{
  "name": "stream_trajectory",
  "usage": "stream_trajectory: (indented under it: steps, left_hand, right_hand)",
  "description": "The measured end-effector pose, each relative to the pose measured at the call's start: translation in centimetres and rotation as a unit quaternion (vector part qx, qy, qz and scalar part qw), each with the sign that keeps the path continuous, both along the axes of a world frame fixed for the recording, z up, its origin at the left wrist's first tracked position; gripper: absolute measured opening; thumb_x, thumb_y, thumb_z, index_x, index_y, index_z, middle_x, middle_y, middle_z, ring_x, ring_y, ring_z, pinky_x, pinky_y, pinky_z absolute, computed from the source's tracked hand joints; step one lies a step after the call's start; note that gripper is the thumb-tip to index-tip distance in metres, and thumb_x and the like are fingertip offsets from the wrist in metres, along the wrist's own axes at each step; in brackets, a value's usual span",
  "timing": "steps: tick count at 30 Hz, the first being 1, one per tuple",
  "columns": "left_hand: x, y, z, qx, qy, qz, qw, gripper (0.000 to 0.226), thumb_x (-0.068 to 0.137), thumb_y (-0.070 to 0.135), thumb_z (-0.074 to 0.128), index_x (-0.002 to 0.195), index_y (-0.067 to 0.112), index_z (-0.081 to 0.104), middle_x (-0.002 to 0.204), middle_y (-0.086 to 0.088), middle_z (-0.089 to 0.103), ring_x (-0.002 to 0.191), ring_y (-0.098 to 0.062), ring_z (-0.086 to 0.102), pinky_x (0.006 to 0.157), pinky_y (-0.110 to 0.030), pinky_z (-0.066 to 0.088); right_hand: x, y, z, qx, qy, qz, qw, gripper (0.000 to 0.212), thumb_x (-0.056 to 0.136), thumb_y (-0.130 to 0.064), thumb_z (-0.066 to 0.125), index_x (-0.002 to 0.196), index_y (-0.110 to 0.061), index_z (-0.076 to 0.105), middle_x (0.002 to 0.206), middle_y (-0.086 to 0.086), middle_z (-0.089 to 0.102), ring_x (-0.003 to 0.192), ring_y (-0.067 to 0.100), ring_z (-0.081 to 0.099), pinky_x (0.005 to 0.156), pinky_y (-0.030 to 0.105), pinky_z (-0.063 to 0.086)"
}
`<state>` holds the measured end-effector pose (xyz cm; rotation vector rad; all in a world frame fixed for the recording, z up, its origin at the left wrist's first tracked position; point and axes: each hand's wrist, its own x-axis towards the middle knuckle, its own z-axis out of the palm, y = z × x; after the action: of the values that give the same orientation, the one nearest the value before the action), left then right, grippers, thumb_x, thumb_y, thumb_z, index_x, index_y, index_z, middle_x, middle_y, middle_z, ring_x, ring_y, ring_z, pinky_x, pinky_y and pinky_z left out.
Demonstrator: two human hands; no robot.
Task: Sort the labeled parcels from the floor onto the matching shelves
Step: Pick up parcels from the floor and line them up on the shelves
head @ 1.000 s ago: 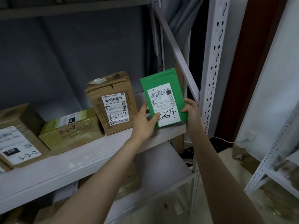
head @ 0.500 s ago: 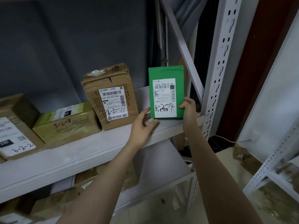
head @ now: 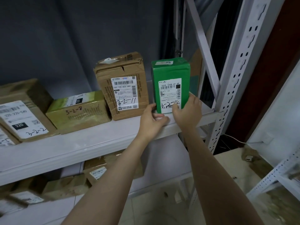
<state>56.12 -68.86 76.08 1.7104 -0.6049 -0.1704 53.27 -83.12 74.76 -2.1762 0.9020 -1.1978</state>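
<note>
Along the white shelf (head: 78, 143) parcels sat in a row, labels facing me. Far left was a brown box (head: 24, 109) marked 3-2-2, lying tilted. Next came an olive box (head: 78, 111) marked 3-2-8, lying flat. Just beside it stood a dented brown carton (head: 121, 88) marked 3-2-11, upright. The green parcel (head: 170, 73), marked 3-2-14, stood upright at the shelf's right end, a small gap off the carton, near the perforated post (head: 235, 75). My right hand (head: 186, 112) was clamped on its lower right corner, thumb on the label, fingers round the side. My left hand (head: 151, 120) had its thumb against the parcel's lower left edge, fingers bent on the shelf in front; couldn't tell if it gripped
</note>
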Motion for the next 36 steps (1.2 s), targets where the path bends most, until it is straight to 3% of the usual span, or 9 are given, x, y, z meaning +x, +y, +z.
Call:
stream_trajectory:
  steps: [5, 10, 15, 17, 22, 24, 31, 33, 36]
  left_hand:
    - [0.3, -0.1, -0.4, -0.01, -0.006, 0.02, 1.0, 0.065, 0.077, 0.01, 0.077, 0.134, 0.005, 0.047, 0.116, -0.008, 0.066, 0.103, -0.013, 0.067, 0.093, -0.03, 0.054]
    - [0.2, 0.0, -0.6, -0.047, -0.006, 0.033, 0.998, 0.06, 0.071, 0.02, 0.072, 0.125, 0.009, 0.05, 0.117, -0.009, 0.066, 0.104, -0.012, 0.067, 0.093, -0.033, 0.055]
    - [-0.5, -0.1, -0.5, -0.087, -0.025, 0.069, 0.994, 0.047, 0.065, 0.023, 0.069, 0.109, 0.015, 0.054, 0.106, -0.011, 0.069, 0.097, -0.007, 0.067, 0.074, -0.011, 0.051]
    - [-0.5, -0.2, -0.6, -0.101, -0.03, 0.072, 0.992, 0.046, 0.064, 0.022, 0.069, 0.107, 0.014, 0.055, 0.108, -0.012, 0.067, 0.098, -0.009, 0.066, 0.07, -0.011, 0.051]
    - [-0.6, -0.3, -1.1, -0.103, -0.06, 0.071, 0.99, 0.053, 0.057, 0.042, 0.066, 0.103, 0.019, 0.056, 0.108, -0.004, 0.065, 0.102, -0.014, 0.063, 0.089, -0.019, 0.051]
    - [-0.6, -0.3, -1.2, -0.1, -0.068, 0.07, 0.99, 0.053, 0.057, 0.044, 0.065, 0.103, 0.02, 0.056, 0.107, -0.003, 0.066, 0.102, -0.013, 0.063, 0.092, -0.019, 0.051]
    - [-0.7, -0.3, -1.3, -0.11, -0.085, 0.101, 0.985, 0.038, 0.065, 0.025, 0.071, 0.1, 0.018, 0.058, 0.107, 0.004, 0.062, 0.102, -0.016, 0.063, 0.09, -0.026, 0.054]
    - [-0.6, -0.2, -1.3, -0.11, -0.092, 0.101, 0.985, 0.038, 0.065, 0.024, 0.072, 0.1, 0.017, 0.058, 0.109, -0.001, 0.063, 0.101, -0.017, 0.063, 0.089, -0.027, 0.055]
    - [-0.7, 0.0, -1.0, -0.119, -0.075, 0.089, 0.986, 0.033, 0.066, 0.024, 0.071, 0.096, 0.018, 0.059, 0.104, -0.003, 0.065, 0.097, -0.017, 0.065, 0.088, -0.028, 0.056]
  right_hand:
    - [-0.2, 0.2, 0.1, 0.011, -0.01, -0.002, 1.0, 0.059, 0.073, -0.024, 0.063, 0.127, -0.005, 0.05, 0.11, 0.008, 0.06, 0.103, 0.027, 0.056, 0.08, 0.043, 0.053]
    - [0.0, -0.2, -0.2, 0.016, 0.021, -0.003, 1.0, 0.052, 0.073, -0.021, 0.064, 0.122, -0.01, 0.05, 0.108, 0.011, 0.061, 0.093, 0.027, 0.059, 0.072, 0.035, 0.049]
    - [0.1, -0.5, -0.4, -0.001, 0.023, -0.007, 1.0, 0.044, 0.075, -0.019, 0.065, 0.117, -0.013, 0.057, 0.105, 0.005, 0.063, 0.102, 0.024, 0.054, 0.076, 0.035, 0.047]
    - [0.1, -0.5, -0.3, -0.018, 0.013, -0.007, 1.0, 0.043, 0.075, -0.02, 0.065, 0.118, -0.012, 0.061, 0.105, 0.003, 0.066, 0.103, 0.023, 0.054, 0.078, 0.038, 0.049]
    - [0.1, -0.4, -0.6, -0.035, -0.005, -0.006, 0.999, 0.041, 0.079, -0.019, 0.062, 0.119, -0.021, 0.068, 0.094, 0.003, 0.07, 0.095, 0.021, 0.058, 0.067, 0.026, 0.036]
    - [0.3, -0.5, -0.8, -0.042, -0.001, -0.004, 0.999, 0.041, 0.08, -0.02, 0.058, 0.119, -0.023, 0.07, 0.092, 0.004, 0.071, 0.093, 0.021, 0.06, 0.066, 0.026, 0.038]
    - [0.0, -0.1, -0.6, -0.029, -0.029, -0.012, 0.999, 0.041, 0.081, -0.011, 0.058, 0.121, -0.015, 0.069, 0.096, 0.013, 0.069, 0.1, 0.027, 0.058, 0.07, 0.028, 0.037]
    - [-0.3, 0.4, -0.4, -0.025, -0.077, -0.006, 0.997, 0.043, 0.078, -0.005, 0.059, 0.121, -0.007, 0.066, 0.103, 0.016, 0.067, 0.104, 0.031, 0.057, 0.078, 0.029, 0.039]
    - [-0.8, 1.6, -0.9, -0.091, -0.135, 0.016, 0.987, 0.041, 0.07, 0.001, 0.057, 0.111, 0.001, 0.063, 0.107, 0.016, 0.065, 0.104, 0.032, 0.056, 0.091, 0.037, 0.046]
